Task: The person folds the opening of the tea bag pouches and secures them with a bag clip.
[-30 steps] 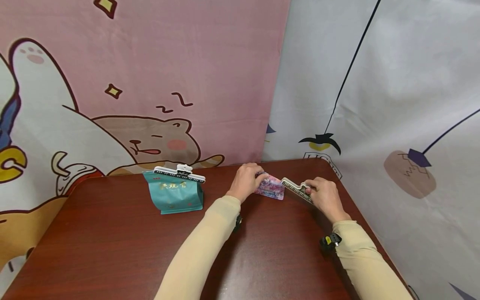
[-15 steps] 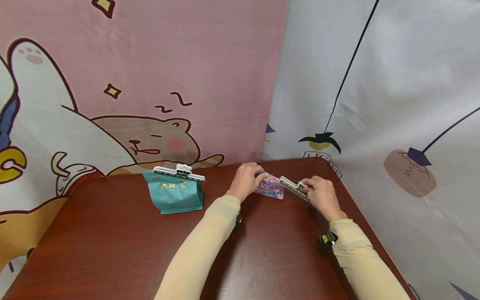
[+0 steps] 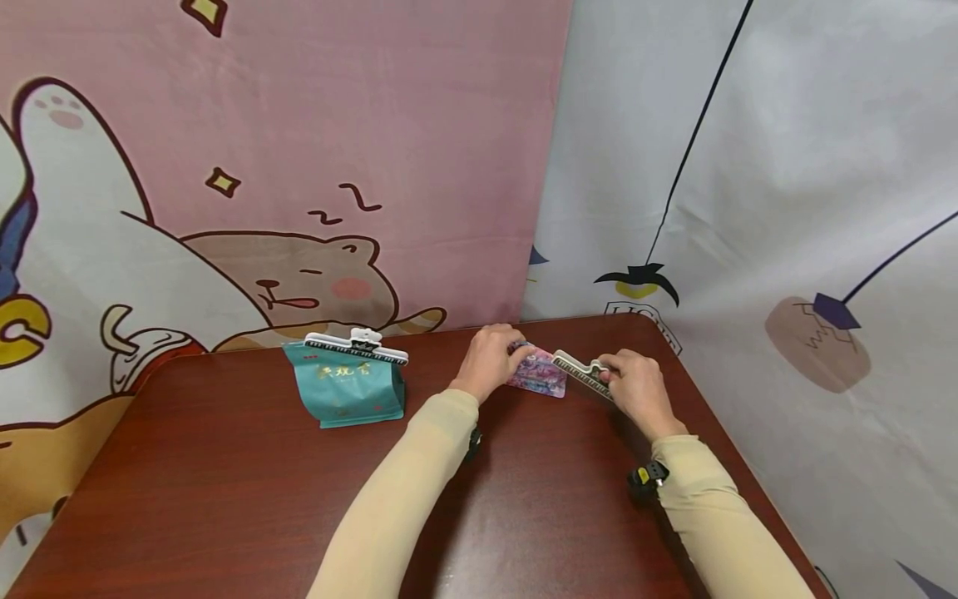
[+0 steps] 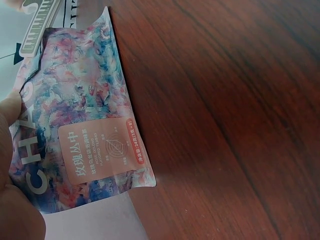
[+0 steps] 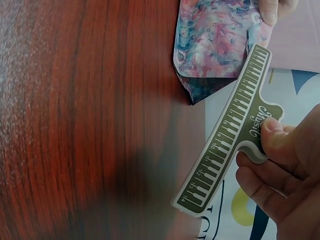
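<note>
A pink and blue patterned tea pouch point(image 4: 80, 100) stands on the table, its top edge folded over. My left hand point(image 3: 490, 362) grips the pouch by that top edge, thumb on the near face. In my right hand point(image 3: 636, 389) is a long bag clip point(image 5: 225, 135) with a piano-key print, pinched by its handle between thumb and fingers. The clip slants, and its far end reaches the pouch's folded top corner; whether it bites on the pouch I cannot tell. The left hand's other fingers are hidden behind the pouch.
A teal pouch point(image 3: 348, 387) stands at the left of the table, with a white piano-print clip point(image 3: 358, 346) across its top. The brown table point(image 3: 247, 499) ends at printed cloth walls point(image 3: 449, 166) at the back and right.
My right hand has moved slightly left with the clip, bringing its end closer over the pouch's corner. The left hand and the pouch have hardly moved.
</note>
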Tool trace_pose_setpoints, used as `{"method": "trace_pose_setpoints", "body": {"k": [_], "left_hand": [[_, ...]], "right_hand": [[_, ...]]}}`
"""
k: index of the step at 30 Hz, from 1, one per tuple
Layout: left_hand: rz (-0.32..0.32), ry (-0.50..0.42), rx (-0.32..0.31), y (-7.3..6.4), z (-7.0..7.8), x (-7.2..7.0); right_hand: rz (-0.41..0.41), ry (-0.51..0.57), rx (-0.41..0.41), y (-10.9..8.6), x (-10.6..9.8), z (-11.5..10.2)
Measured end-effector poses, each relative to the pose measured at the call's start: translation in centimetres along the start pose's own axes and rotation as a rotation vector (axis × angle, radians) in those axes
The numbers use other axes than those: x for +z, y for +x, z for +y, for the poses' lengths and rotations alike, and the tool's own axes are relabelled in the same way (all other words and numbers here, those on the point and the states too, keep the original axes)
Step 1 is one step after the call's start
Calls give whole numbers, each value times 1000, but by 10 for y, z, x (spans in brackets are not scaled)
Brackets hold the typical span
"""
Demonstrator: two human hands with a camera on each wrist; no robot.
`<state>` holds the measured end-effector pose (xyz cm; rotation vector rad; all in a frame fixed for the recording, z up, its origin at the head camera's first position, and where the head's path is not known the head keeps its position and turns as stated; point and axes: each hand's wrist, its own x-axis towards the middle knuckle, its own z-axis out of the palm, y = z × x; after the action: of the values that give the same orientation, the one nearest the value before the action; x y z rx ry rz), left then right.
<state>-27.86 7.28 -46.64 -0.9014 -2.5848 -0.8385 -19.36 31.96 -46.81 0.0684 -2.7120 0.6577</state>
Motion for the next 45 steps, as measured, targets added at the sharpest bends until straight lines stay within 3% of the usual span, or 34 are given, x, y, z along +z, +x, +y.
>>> {"method": "trace_pose_setpoints", "body": {"k": [45], "left_hand": [[21, 2, 18, 0, 2, 0]], "right_hand": [[43, 27, 2, 8, 9, -18]]}}
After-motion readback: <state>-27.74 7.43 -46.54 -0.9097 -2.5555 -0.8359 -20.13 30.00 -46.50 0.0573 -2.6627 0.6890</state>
